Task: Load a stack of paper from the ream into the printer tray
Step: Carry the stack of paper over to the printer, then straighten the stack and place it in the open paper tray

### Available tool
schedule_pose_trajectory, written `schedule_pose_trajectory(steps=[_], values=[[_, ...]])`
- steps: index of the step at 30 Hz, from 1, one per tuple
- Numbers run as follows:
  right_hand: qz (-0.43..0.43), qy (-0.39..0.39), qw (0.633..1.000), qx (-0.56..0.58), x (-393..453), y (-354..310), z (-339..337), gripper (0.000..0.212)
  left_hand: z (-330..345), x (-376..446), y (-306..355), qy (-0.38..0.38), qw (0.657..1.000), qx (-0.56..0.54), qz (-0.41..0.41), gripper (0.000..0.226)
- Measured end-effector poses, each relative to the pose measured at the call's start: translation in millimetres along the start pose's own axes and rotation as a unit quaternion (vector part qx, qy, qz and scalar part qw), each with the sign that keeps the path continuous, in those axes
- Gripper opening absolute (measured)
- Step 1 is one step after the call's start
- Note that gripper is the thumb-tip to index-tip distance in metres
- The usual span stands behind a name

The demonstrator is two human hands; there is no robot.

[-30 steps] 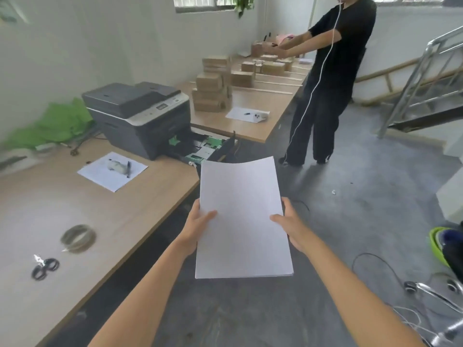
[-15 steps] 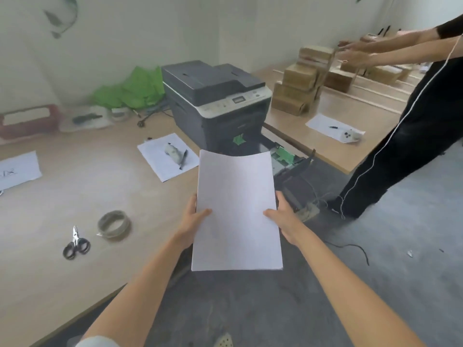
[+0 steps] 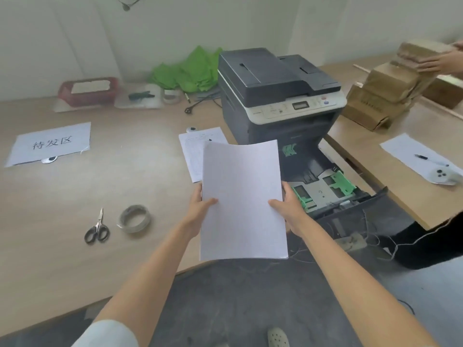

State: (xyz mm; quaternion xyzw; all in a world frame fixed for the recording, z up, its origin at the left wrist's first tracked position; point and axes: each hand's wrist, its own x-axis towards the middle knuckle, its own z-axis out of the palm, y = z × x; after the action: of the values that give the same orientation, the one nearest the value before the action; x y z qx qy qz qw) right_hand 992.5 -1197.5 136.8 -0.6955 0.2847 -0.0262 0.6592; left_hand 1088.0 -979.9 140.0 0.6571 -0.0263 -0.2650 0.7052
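I have the stack of paper (image 3: pixel 243 199) gripped at both long edges, my left hand (image 3: pixel 199 205) and right hand (image 3: pixel 290 205) each with a thumb on top. It hangs just left of the printer tray (image 3: pixel 333 194), which stands pulled out from the front of the printer (image 3: pixel 278 96) with nothing loaded in it.

You hold a white paper stack (image 3: pixel 243 199) flat, far edge curling up, just left of the grey printer's (image 3: pixel 278 93) pulled-out tray (image 3: pixel 325 194) with green guides.
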Motion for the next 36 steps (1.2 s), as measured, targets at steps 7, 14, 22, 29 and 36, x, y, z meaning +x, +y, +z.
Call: schedule_pose_trajectory(steps=[7, 14, 22, 29, 36], values=[[-0.027, -0.065, 0.995, -0.067, 76, -8, -19, 0.037, 41, 39, -2, 0.106, 0.994, 0.012, 0.017, 0.022], [-0.043, -0.122, 0.988, -0.079, 134, -18, -29, 0.041, 58, 70, -5, 0.171, 0.985, 0.008, 0.025, 0.023], [-0.080, -0.138, 0.987, -0.013, 172, -25, -20, 0.038, 54, 97, -8, 0.204, 0.977, -0.021, 0.056, 0.027], [-0.163, -0.158, 0.974, -0.018, 187, -34, -17, 0.040, 44, 109, -11, 0.191, 0.977, -0.003, 0.095, 0.035], [-0.133, -0.158, 0.978, -0.017, 194, -19, -12, 0.043, 43, 123, -34, 0.195, 0.980, -0.011, 0.047, 0.025]])
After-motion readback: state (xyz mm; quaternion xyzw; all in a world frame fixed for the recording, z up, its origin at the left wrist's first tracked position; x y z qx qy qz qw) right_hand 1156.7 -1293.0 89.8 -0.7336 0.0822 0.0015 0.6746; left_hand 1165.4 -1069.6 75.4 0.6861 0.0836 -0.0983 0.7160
